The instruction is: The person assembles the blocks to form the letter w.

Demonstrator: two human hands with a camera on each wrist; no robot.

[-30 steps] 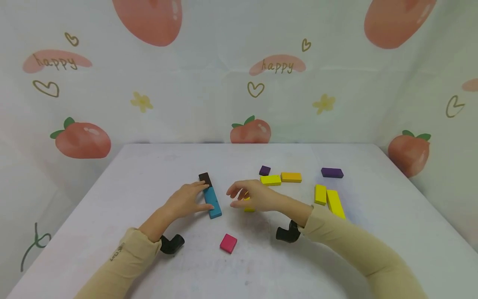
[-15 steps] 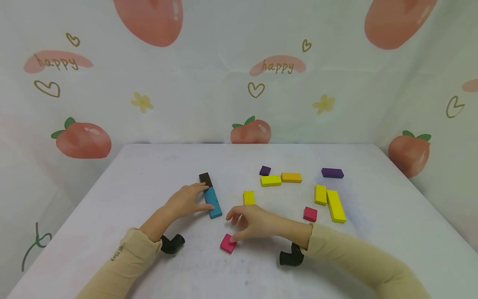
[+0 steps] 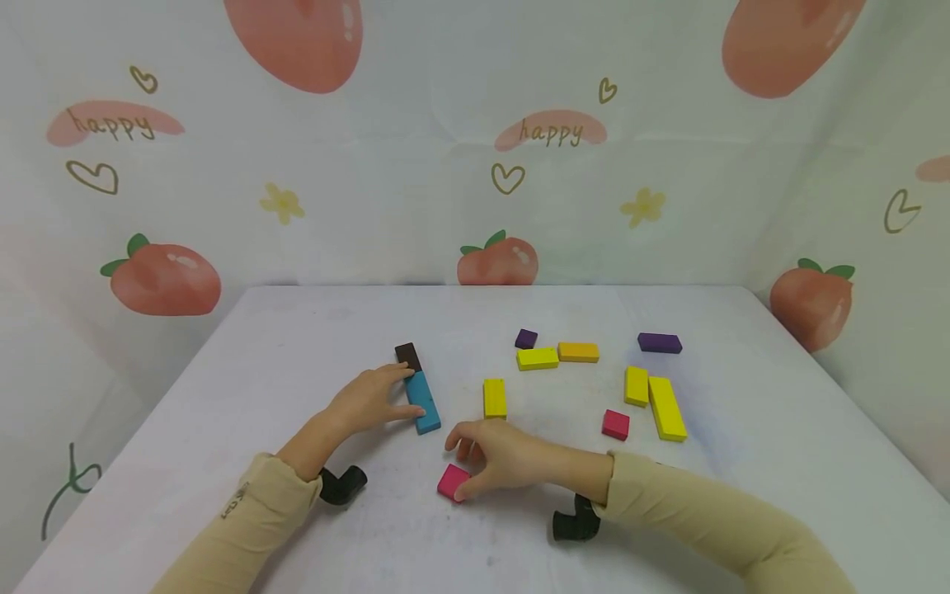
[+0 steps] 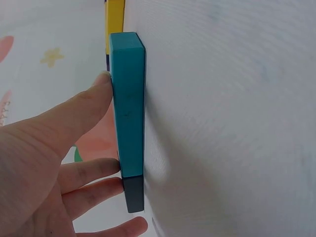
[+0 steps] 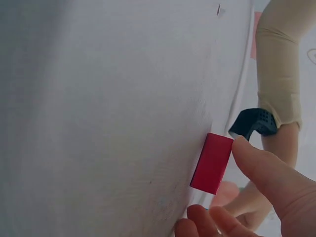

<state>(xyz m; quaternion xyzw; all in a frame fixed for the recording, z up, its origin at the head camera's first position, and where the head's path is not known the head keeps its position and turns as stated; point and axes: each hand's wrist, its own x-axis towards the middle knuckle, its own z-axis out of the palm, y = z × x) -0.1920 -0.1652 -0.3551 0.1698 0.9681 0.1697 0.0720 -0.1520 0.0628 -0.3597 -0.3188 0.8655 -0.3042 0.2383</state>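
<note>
My left hand [image 3: 365, 401] lies with its thumb and fingertips on a blue block [image 3: 423, 412] and the dark brown block [image 3: 407, 355] set end to end with it. In the left wrist view, the straight fingers touch the top of the blue block [image 4: 129, 108]. Over a small pinkish-red block [image 3: 450, 477] is my right hand [image 3: 508, 455], its thumb tip on the near right corner. The right wrist view has the thumb against the top edge of the red block [image 5: 212, 164], while loosely bent fingers stand apart from it.
A yellow block [image 3: 494, 398] lies just beyond my right hand. Farther back are a small purple block [image 3: 526, 338], a yellow one [image 3: 538, 359], an orange one [image 3: 578, 352] and a long purple one [image 3: 660, 342]. On the right lie another red block [image 3: 615, 424] and two yellow blocks [image 3: 668, 408].
My right hand has come down and nearer from beside the yellow block to the pinkish-red block, its thumb now on it. The left hand keeps its place on the blue and dark blocks.
</note>
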